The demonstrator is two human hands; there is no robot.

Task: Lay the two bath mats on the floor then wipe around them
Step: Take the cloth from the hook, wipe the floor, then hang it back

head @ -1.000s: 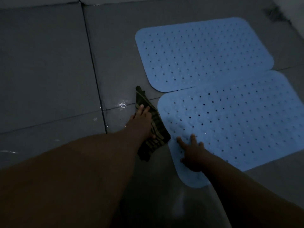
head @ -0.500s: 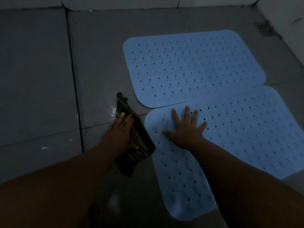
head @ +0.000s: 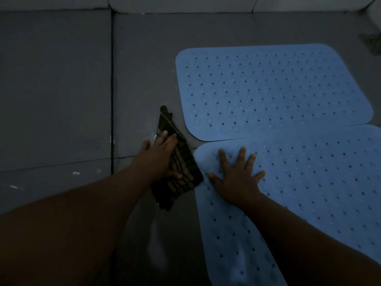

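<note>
Two pale blue bath mats lie flat on the grey tiled floor [head: 61, 83], both pierced with rows of small holes; the far mat [head: 274, 91] sits in the right half of the scene with its long axis running left to right, tilted a little so its right end lies nearer; the near mat [head: 321, 182] lies just in front of it, its far edge touching or barely overlapping the far mat's near edge, its long axis also running roughly left to right and passing out of view at the right, while its left end curves down toward the near edge of the scene. The right hand [head: 237, 178] rests palm down on the near mat's far left corner, fingers spread wide and flat, pointing away from the person. Just left of that corner, on the bare tile, lies a dark striped cloth [head: 181, 174], a crumpled strip whose long axis runs from near to far, its far tip pointing away and slightly left, its right side almost touching the near mat's edge. The left hand [head: 158, 155] presses on the cloth's left side, fingers close together and laid over it, thumb on the cloth near the mat; small wet glints show on the tile beside these fingers; dark grout lines cross the floor to the left.
</note>
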